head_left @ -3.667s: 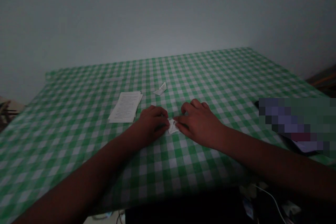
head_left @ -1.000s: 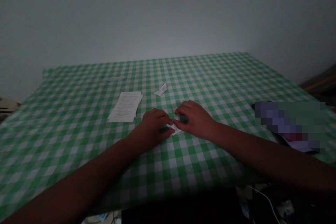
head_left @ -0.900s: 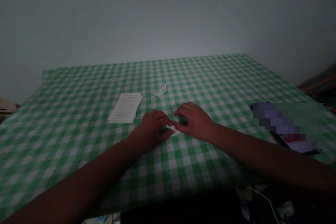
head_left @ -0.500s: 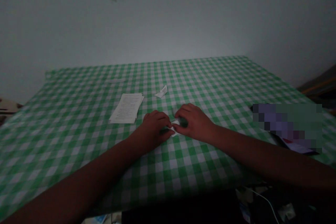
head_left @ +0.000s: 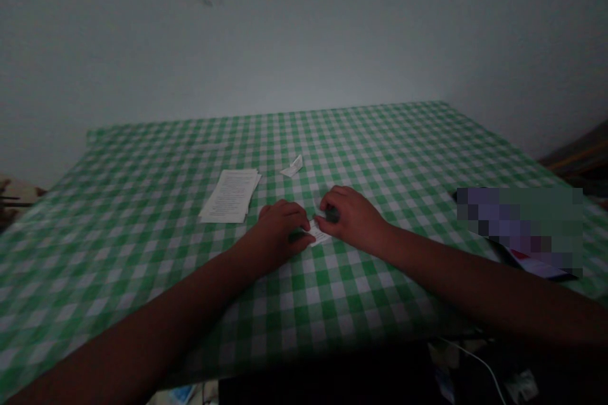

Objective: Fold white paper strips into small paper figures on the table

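A small folded piece of printed paper [head_left: 320, 233] lies on the checked cloth between my two hands. My left hand [head_left: 284, 226] pinches its left edge, thumb in front and fingers behind. From the other side, my right hand [head_left: 350, 218] curls over the paper's back right part, thumb and index finger at its edge. Part of the paper is hidden under the fingers. Beyond the hands sits a small folded paper boat [head_left: 292, 166]. To the left is a stack of printed paper sheets [head_left: 230, 196], slightly fanned.
A green and white checked tablecloth [head_left: 380, 158] covers the table, which reaches back to a pale wall [head_left: 304, 31]. At the right lies a dark-edged device [head_left: 546, 266], mostly blurred out by blocks. Below the front edge a white cable [head_left: 479, 364] hangs among dim clutter.
Both hands have stayed close together over the folded paper, with small finger shifts. More of the paper's printed face shows now than half a second ago. The boat and stack have stayed put.
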A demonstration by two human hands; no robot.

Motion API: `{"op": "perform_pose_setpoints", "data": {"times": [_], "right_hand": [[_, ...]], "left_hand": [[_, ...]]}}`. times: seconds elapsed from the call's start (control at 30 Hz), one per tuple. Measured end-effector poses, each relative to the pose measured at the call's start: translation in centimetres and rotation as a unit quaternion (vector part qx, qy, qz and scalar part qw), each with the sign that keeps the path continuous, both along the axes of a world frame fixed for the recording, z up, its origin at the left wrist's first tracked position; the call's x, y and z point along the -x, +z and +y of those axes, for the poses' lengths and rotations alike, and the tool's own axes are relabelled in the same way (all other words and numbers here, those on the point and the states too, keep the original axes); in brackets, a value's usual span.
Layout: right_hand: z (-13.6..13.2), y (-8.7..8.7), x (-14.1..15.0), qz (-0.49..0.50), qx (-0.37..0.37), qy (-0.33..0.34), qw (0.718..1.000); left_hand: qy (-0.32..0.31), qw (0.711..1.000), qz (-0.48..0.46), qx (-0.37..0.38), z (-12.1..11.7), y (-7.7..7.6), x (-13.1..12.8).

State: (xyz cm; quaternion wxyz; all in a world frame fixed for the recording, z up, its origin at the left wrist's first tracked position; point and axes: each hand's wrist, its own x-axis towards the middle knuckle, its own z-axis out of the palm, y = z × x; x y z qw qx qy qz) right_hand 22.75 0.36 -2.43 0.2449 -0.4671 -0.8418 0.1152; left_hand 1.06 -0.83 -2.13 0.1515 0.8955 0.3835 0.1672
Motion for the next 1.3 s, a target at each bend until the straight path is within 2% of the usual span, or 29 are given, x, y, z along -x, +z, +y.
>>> {"op": "perform_pose_setpoints", "data": {"times": [0.13, 0.37, 0.7, 1.0, 1.3], "right_hand": [[0.22, -0.02, -0.01, 0.004, 0.003, -0.020, 1.000], [0.41, 0.01, -0.03, 0.009, -0.008, -0.023, 1.000], [0.80, 0.07, 0.69, -0.037, -0.002, -0.050, 0.998], [0.60, -0.08, 0.55, -0.032, -0.012, -0.050, 0.998], [0.32, -0.15, 0.17, -0.057, -0.027, -0.013, 0.998]], "left_hand": [[0.008, 1.000, 0.002, -0.009, -0.04, 0.23, -0.10], [-0.026, 0.999, -0.007, -0.019, -0.08, 0.37, -0.13], [-0.043, 0.998, -0.013, -0.032, 0.29, 0.22, -0.16], [-0.048, 0.998, -0.025, -0.044, 0.33, -0.08, -0.01], [-0.048, 0.998, -0.022, -0.044, 0.49, -0.05, -0.03]]}}
